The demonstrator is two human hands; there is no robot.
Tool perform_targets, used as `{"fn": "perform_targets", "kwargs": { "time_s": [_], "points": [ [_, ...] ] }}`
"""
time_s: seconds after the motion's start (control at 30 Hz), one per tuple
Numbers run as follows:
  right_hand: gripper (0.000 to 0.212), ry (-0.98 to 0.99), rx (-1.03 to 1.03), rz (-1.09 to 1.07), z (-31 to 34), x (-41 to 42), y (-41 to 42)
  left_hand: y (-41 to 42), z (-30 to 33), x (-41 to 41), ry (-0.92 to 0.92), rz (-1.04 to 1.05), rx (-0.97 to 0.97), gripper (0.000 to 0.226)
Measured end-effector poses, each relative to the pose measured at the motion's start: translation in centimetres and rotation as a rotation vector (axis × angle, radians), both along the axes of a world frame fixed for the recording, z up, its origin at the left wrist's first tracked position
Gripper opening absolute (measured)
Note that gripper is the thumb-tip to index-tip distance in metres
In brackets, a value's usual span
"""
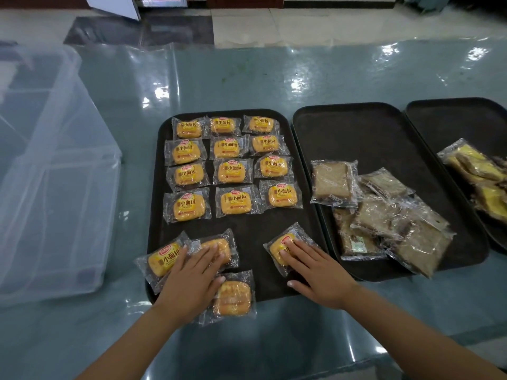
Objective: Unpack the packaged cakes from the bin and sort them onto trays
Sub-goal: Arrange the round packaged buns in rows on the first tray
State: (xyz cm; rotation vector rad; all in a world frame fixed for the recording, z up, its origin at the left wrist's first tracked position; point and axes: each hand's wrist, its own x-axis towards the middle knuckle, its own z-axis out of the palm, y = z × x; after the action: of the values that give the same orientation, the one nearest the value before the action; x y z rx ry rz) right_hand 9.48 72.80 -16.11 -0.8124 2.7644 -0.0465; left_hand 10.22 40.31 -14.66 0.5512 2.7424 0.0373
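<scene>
Bin (55,171) of clear plastic is standing at the far left, apparently emptied. Next to it, the left tray (153,193) is carrying twelve yellow bread packets (233,171) in neat rows, and four loose ones are lying at its near end. The left hand (192,281) is lying flat with straight fingers on the second loose packet (216,249), touching also the overhanging packet (162,260) at the tray's left rim. The right hand (318,272) is pressing spread fingers on the tilted packet (285,249). Further right, brown cake slices (384,212) are piling untidily on the middle tray (384,127), and yellow slices (477,171) on the right tray (452,116). Risk, I think: sliding these slippery wrappers could push the overhanging packet off the rim, or disturb the finished row behind.
</scene>
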Motion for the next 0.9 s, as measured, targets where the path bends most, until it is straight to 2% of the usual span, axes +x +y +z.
{"fn": "perform_targets", "kwargs": {
  "time_s": [0.23, 0.4, 0.47, 0.53, 0.63, 0.7, 0.8, 0.9],
  "points": [
    [0.073, -0.003, 0.085, -0.238, -0.6, -1.9, -3.3, 0.4, 0.0, -0.5, 0.012, -0.002, -0.032, 0.060],
    [0.074, 0.000, 0.101, -0.290, -0.8, -3.0, -4.2, 1.1, 0.0, -1.0, -0.027, -0.016, -0.068, 0.063],
    [0.075, 0.007, 0.097, -0.294, -1.2, -3.2, -4.3, 1.6, 0.2, -1.3, -0.028, -0.015, -0.067, 0.071],
    [0.079, 0.017, 0.103, -0.299, -1.2, -3.5, -4.5, 2.1, 0.0, -1.6, 0.021, -0.035, -0.022, 0.089],
    [0.088, 0.001, 0.096, -0.278, -1.2, -3.6, -4.6, 2.5, 0.6, -1.9, -0.010, -0.012, 0.042, 0.106],
    [0.088, 0.008, 0.099, -0.278, -0.9, -3.6, -4.6, 2.3, 0.8, -2.0, 0.001, -0.001, 0.090, 0.103],
    [0.076, 0.061, 0.072, -0.227, 0.0, -3.4, -5.0, 1.6, 0.8, -1.9, 0.025, 0.053, 0.086, 0.073],
    [0.064, 0.083, 0.038, -0.087, 0.9, -3.1, -5.9, 0.9, 1.0, -1.6, 0.008, 0.117, 0.019, 0.075]
  ]
}}
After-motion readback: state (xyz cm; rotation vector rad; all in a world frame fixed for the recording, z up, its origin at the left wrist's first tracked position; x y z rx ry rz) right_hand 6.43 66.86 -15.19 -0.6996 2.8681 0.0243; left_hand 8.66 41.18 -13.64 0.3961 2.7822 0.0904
